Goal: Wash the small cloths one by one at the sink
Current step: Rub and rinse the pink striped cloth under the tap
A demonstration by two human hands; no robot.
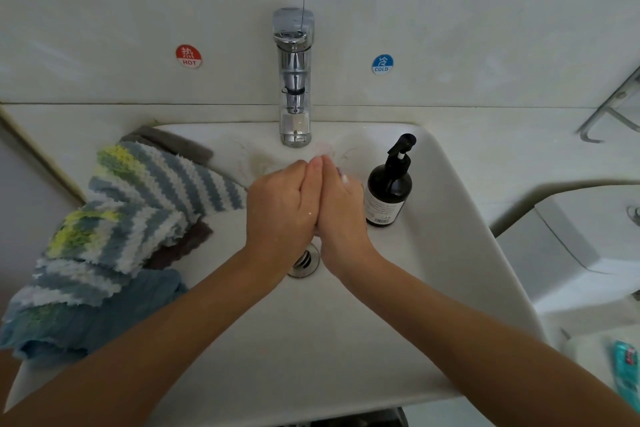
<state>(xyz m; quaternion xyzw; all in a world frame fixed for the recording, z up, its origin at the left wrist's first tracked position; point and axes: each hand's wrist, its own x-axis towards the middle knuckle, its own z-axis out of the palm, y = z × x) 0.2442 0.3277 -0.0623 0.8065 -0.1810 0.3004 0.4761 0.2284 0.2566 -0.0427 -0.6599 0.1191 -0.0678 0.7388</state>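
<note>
White foam is seen on the right hand (341, 208), pressed flat against the left hand (282, 206), fingers straight; lathering is judged underway. A striped cloth (138, 204) must be picked next.

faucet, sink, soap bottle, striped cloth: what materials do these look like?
Faucet: chrome-plated metal, going by its mirror reflections. Sink: glazed ceramic probably, white with a soft sheen. Soap bottle: dark glossy glass or plastic, hard to tell; black plastic pump. Striped cloth: fluffy looped fabric, likely microfibre or chenille.
</note>
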